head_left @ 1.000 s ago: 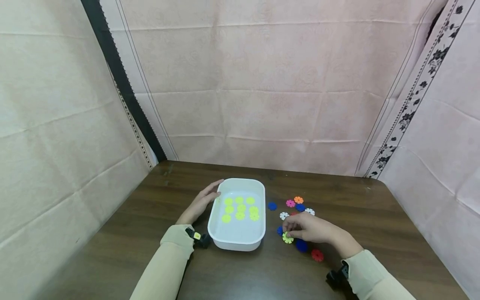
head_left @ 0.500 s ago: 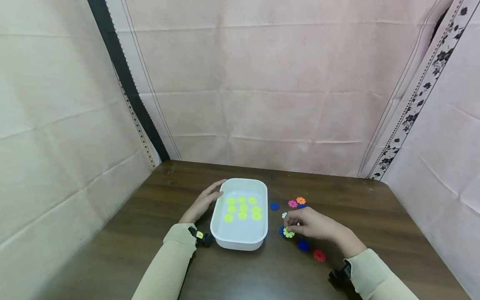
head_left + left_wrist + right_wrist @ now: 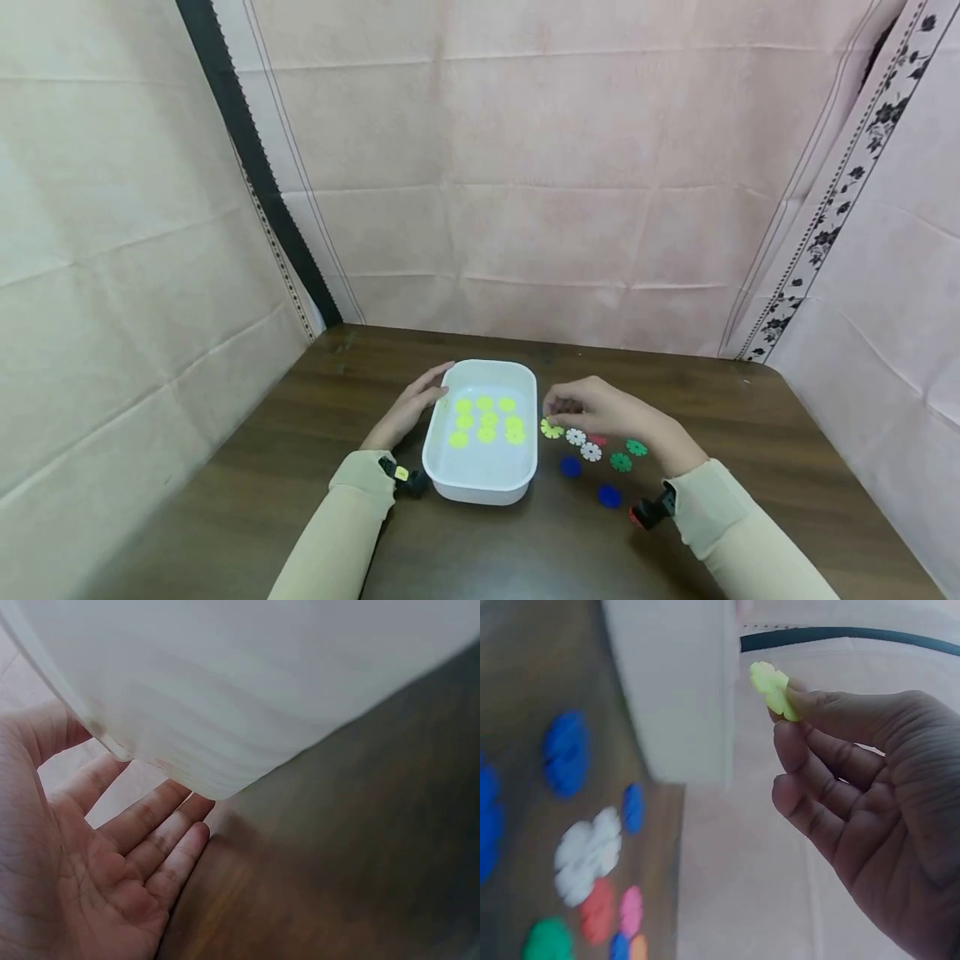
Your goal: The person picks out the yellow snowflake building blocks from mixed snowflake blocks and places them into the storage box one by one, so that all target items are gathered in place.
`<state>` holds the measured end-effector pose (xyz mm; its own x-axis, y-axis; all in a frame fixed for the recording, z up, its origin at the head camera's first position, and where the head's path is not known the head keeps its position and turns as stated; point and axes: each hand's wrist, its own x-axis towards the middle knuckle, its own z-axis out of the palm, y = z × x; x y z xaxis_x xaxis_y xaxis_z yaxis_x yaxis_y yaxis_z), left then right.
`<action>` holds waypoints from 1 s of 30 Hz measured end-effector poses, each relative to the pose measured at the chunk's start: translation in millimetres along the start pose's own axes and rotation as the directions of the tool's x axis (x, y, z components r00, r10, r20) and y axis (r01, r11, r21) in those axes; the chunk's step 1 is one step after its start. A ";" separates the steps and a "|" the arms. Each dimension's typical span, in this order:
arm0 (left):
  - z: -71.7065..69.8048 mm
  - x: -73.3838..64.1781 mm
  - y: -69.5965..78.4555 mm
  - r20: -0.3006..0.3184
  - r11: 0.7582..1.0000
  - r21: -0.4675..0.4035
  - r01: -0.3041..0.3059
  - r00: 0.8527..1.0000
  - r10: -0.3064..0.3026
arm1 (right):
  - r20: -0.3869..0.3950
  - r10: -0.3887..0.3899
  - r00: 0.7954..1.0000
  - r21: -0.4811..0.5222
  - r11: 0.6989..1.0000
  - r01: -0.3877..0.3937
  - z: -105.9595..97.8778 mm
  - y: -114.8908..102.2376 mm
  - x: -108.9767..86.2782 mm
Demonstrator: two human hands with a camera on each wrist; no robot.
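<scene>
My left hand (image 3: 412, 404) holds the far left side of a white plastic tub (image 3: 480, 475), thumb over the rim. In the left wrist view its fingers (image 3: 146, 814) lie fairly straight along the outer wall, tips partly hidden. Several lime-yellow discs (image 3: 485, 419) lie inside the tub. My right hand (image 3: 600, 408) pinches one lime-yellow flower-shaped disc (image 3: 774, 690) between thumb and forefinger, just right of the tub. The other fingers of that hand are loosely bent.
Right of the tub lie white flower discs (image 3: 591, 452), green ones (image 3: 621, 462), blue ones (image 3: 571, 466) and a partly covered red one (image 3: 597, 439). The dark wooden table (image 3: 450, 554) ends at a pale cloth wall (image 3: 525, 250).
My right hand has moved away from me and left toward the tub with the lime-yellow disc, uncovering green and white discs. The left hand stays at the tub.
</scene>
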<state>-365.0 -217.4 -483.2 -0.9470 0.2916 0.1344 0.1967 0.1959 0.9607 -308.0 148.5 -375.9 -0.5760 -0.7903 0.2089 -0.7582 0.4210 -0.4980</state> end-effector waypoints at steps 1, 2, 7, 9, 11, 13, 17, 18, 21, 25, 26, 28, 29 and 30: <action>-0.3 -0.6 -0.5 0.001 1.000 0.000 0.004 1.000 -0.004 | 0.007 0.004 1.000 0.005 1.000 -0.004 -0.7 -3.3 6.7; -0.6 -0.9 -1.3 0.003 1.000 0.002 0.004 1.000 -0.004 | 0.013 0.007 1.000 0.007 1.000 -0.007 -1.3 -6.2 13.8; -2.3 -1.9 -4.0 0.010 1.000 -0.003 0.003 1.000 -0.003 | 0.037 0.026 0.999 -0.009 1.000 -0.025 -1.9 -19.7 55.0; -2.5 -1.8 -3.8 0.015 1.000 -0.005 0.002 1.000 -0.002 | 0.048 0.039 0.998 -0.013 0.999 -0.038 -0.8 -24.5 72.2; -2.4 -1.3 -3.1 0.020 1.000 -0.005 0.002 1.000 -0.002 | 0.064 0.051 0.997 -0.010 0.999 -0.051 2.6 -26.4 88.9; -1.7 -0.4 -2.1 0.022 1.000 -0.003 0.001 1.000 -0.001 | 0.089 0.071 0.993 -0.001 0.997 -0.071 8.1 -24.9 103.9; 1.0 1.8 -0.7 0.024 1.000 0.011 -0.003 1.000 0.003 | 0.186 0.123 0.975 0.040 0.990 -0.132 22.6 -18.6 127.1; 1.5 2.0 -0.6 0.024 1.000 0.017 -0.004 1.000 0.003 | 0.219 0.140 0.966 0.050 0.987 -0.154 26.8 -17.1 131.6; 1.7 2.2 0.1 0.024 0.999 0.029 -0.014 1.000 0.013 | 0.322 0.180 0.930 0.095 0.971 -0.220 37.5 -16.8 142.3; 0.2 1.1 2.1 0.015 0.999 0.036 -0.034 0.999 0.034 | 0.419 0.207 0.884 0.135 0.948 -0.287 50.5 -18.4 151.4; -0.2 0.8 2.4 0.015 0.999 0.035 -0.034 0.999 0.033 | 0.439 0.215 0.873 0.140 0.943 -0.302 53.2 -19.3 152.4; -1.1 0.8 1.4 0.020 0.999 0.037 -0.029 0.999 0.028 | 0.477 0.230 0.848 0.137 0.934 -0.331 58.8 -20.5 153.3; -1.6 0.6 1.1 0.023 0.999 0.037 -0.024 0.999 0.023 | 0.493 0.238 0.837 0.133 0.930 -0.342 61.1 -21.2 153.5; -2.1 0.5 0.6 0.026 0.999 0.037 -0.019 0.999 0.018 | 0.504 0.243 0.829 0.126 0.929 -0.349 63.2 -21.9 153.5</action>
<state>-365.9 -219.1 -482.0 -0.9364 0.3196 0.1450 0.2236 0.2249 0.9484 -360.5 -10.2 -386.1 -0.5075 -0.7773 -0.3718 -0.4648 0.6103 -0.6415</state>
